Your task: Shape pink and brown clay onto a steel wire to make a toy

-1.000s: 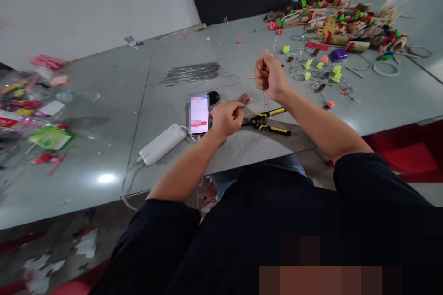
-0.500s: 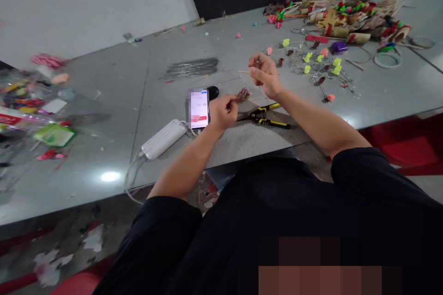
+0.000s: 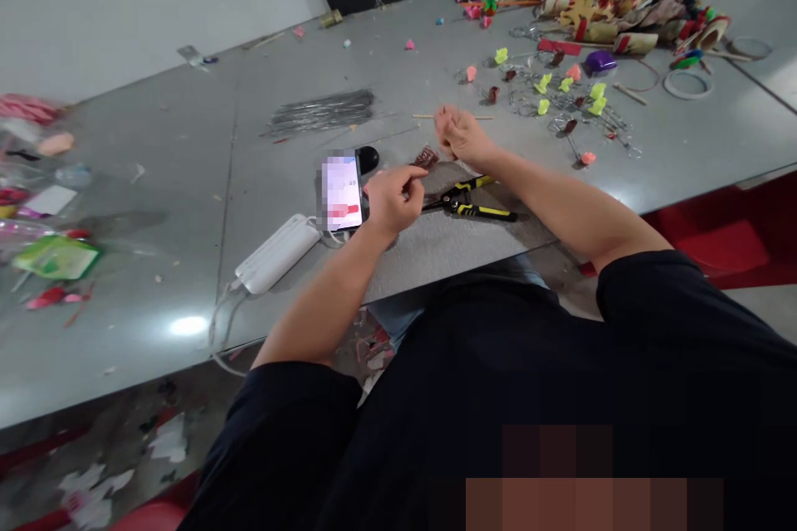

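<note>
Above the table's front part, my left hand (image 3: 393, 201) is closed, with its index finger reaching toward a lump of brown clay-like material (image 3: 426, 157). A bit of pink shows at its far side, but what its fingers hold is hidden. My right hand (image 3: 462, 135) is closed in a pinch, and whatever is in it is too small to make out. A thin wooden stick (image 3: 423, 116) passes behind this hand; I cannot tell whether they touch. Yellow-and-black pliers (image 3: 479, 210) lie below the right hand. Beside the left hand is a lit phone (image 3: 345, 197).
A bundle of metal wires (image 3: 324, 112) lies beyond the phone. A white power bank (image 3: 278, 253) with a cable sits left. Wire pieces with yellow-green tips (image 3: 544, 85) lie right, near a tape roll (image 3: 687, 85). Bamboo pieces (image 3: 635, 42) are heaped behind, colourful packets (image 3: 56, 255) far left.
My right hand has come down and nearer to my left hand, its fingers curled tighter. The view has shifted, so the table's things appear further left and higher.
</note>
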{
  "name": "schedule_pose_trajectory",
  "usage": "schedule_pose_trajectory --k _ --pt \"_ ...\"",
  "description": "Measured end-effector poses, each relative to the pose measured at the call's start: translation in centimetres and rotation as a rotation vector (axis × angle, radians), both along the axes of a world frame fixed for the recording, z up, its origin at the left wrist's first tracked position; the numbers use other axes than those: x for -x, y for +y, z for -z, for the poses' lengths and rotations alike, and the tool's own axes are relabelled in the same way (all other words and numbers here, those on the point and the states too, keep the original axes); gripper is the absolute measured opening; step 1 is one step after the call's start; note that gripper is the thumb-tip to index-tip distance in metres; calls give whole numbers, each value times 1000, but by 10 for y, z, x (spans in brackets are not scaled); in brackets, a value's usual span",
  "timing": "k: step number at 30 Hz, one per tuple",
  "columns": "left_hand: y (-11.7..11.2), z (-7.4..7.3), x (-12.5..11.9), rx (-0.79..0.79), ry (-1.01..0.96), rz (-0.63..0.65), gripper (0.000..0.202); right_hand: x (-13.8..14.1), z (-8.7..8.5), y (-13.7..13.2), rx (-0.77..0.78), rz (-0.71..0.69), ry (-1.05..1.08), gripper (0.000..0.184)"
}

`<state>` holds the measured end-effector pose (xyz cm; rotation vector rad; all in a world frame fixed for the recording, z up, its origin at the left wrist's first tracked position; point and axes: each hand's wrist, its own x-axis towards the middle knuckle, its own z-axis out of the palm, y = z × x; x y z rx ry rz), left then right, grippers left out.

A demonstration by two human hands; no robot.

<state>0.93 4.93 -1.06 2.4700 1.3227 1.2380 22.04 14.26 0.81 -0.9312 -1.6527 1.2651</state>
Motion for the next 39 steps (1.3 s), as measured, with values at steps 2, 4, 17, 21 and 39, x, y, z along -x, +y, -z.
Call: schedule_pose_trajectory --k 2,4,17,21,39 --pt "1 1 0 10 16 5 27 1 -2 0 83 0 96 90" --pt "1 1 0 16 29 18 27 2 -2 1 157 7 186 88" --pt "2 -1 0 -14 73 42 29 3 8 0 35 103 281 49" --pt "3 -1 1 15 65 37 28 2 11 -2 9 64 281 32" --pt "1 -8 1 -21 74 -19 28 -12 9 -20 -17 -24 31 16"
